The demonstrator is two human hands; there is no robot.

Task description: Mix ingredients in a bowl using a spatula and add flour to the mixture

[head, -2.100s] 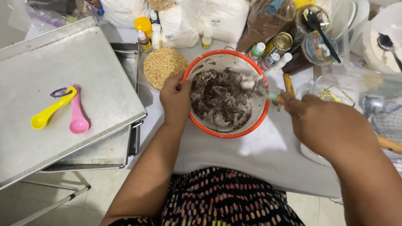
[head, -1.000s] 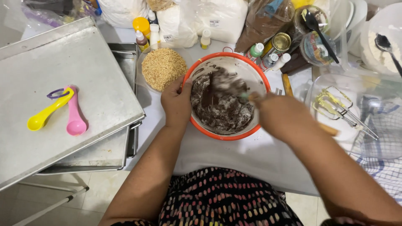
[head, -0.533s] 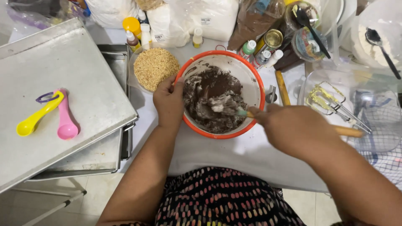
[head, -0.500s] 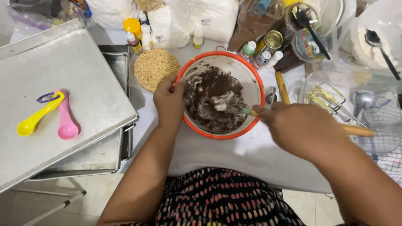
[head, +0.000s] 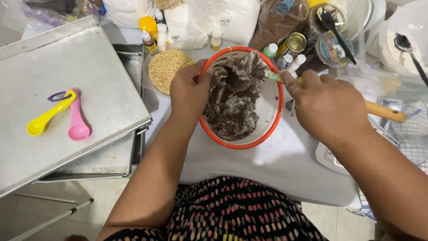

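An orange-rimmed bowl (head: pixel 272 117) with a white inside stands on the white table and holds dark brown dough (head: pixel 232 102) streaked with white flour. My left hand (head: pixel 189 91) grips the bowl's left rim, thumb over the edge. My right hand (head: pixel 327 105) holds a spatula (head: pixel 272 76) by its handle at the bowl's upper right rim. The spatula's blade is buried in dough lifted against the far wall of the bowl.
A dish of tan crumbs (head: pixel 166 68) sits left of the bowl. Metal trays (head: pixel 84 76) on the left carry yellow (head: pixel 47 117) and pink (head: pixel 77 124) measuring spoons. Bottles, bags and jars (head: pixel 285 42) crowd the back. A wooden rolling pin (head: pixel 385 111) lies at the right.
My right hand has swept the spatula from the bowl's right side up to its far rim, dragging dough with it. My left hand keeps its hold on the rim.
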